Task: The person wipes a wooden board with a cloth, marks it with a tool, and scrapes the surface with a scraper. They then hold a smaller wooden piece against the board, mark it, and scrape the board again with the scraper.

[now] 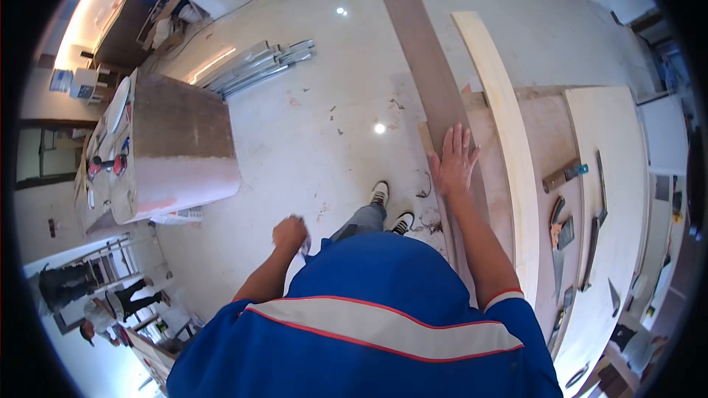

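Note:
My right hand [455, 164] lies flat on a long brown board [424, 37], its fingers stretched out and pointing away from me. Beside that board runs a narrow pale wood strip [495, 74], curved by the lens. Low in front of my body, my left hand [290, 234] is closed. Something small and whitish shows at its lower edge, too hidden to name. Farther right on the sheets lie a handsaw [558, 239] with an orange and black handle and a cylindrical brown tool [563, 176] with a teal end.
Metal profiles [269, 66] lie on the floor [317, 155]. A wooden workbench [184, 133] at left carries a red drill [107, 166]. A large pale panel [608, 133] lies at right. A person [114, 309] stands at lower left, another person [638, 346] at lower right.

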The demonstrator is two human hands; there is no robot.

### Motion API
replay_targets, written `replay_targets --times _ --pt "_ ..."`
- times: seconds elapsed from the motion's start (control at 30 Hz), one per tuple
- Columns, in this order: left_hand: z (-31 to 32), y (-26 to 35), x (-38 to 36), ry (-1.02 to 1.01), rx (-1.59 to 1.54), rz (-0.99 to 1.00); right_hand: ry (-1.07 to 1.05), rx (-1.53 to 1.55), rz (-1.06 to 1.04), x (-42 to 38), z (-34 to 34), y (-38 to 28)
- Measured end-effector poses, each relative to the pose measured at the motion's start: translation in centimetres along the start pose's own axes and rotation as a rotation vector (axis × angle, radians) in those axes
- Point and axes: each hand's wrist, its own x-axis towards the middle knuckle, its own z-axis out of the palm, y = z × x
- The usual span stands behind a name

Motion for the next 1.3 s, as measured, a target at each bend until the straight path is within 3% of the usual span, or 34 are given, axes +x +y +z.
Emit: replay_targets --times 0.1,0.27,0.4,0.67,0.8,0.93,0.97,1.3 --pt "5.6 -6.4 -0.7 -0.053 -0.103 -0.257 0.029 -0.039 0.062 4.9 1.8 -0.6" --pt "9.1 -8.4 1.4 -0.151 -0.399 -0.523 0.033 -0.094 0.127 8.2 2.4 -1.6" --pt "13.4 -7.7 6.4 -0.316 -0.402 -0.373 0.011 -0.065 0.169 8.0 2.9 -1.2" --pt "18.1 -6.9 10.7 -0.588 -0.414 -0.431 0.000 -0.104 0.032 9.0 2.4 -2.1" --pt "19.2 -8.5 10.7 -0.670 -0.270 -0.157 -0.016 -0.131 0.061 9.0 2.4 -2.4" --pt "21.9 -9.3 11.3 -0.643 -0.263 -0.121 -0.025 -0.077 0.091 8.8 2.5 -2.5" --pt "22.7 -9.1 11.7 -0.655 -0.351 -0.317 -0.026 -0.068 0.085 8.7 2.5 -2.4" --pt "20.2 -8.8 14.9 -0.612 -0.407 -0.280 -0.025 -0.071 0.066 9.0 2.5 -2.7"
